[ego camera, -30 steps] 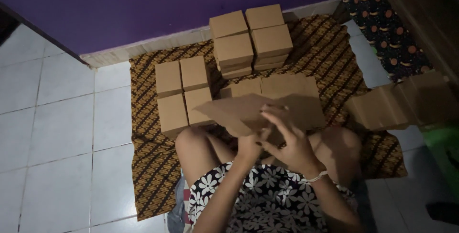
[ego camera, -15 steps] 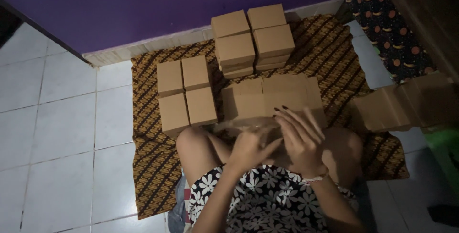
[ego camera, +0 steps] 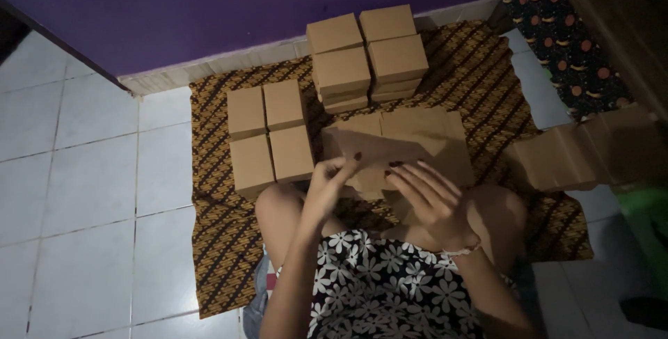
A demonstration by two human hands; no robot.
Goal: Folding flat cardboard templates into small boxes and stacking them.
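White tiled floor point(ego camera: 83, 193) lies open on the left. Square brown cardboard boxes point(ego camera: 270, 137) and a taller stack point(ego camera: 367, 60) block ahead.

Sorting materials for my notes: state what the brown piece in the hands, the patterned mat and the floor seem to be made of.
Brown piece, held by left hand and right hand: likely matte kraft cardboard, flat and creased like the finished boxes.
Mat: apparently woven cloth with a brown batik-like print; its edge lies soft and uneven.
Floor: pale glazed tile, judging by grout lines and faint sheen.
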